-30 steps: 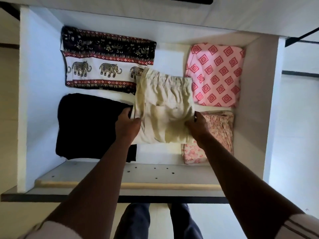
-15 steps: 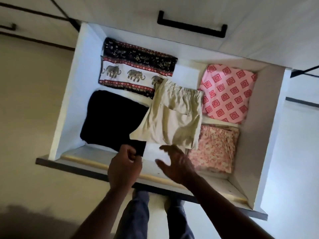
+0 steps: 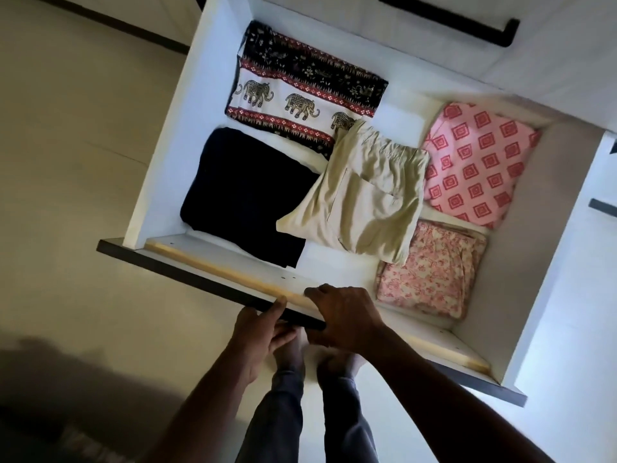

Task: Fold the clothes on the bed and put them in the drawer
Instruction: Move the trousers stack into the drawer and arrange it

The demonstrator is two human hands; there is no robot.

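Gripping the drawer front [image 3: 200,282], the left hand [image 3: 257,332] pinches its edge with the thumb on top, while the right hand [image 3: 344,315] curls its fingers [image 3: 315,292] over the rim. If the drawer is pushed shut like this, fingers could get nipped, and the beige shorts [image 3: 367,195], lying askew over their neighbours, might snag. Five folded garments lie inside: those shorts, one elephant-print cloth [image 3: 300,95], one black garment [image 3: 247,192], one pink-diamond piece [image 3: 474,165] and one floral piece [image 3: 430,272].
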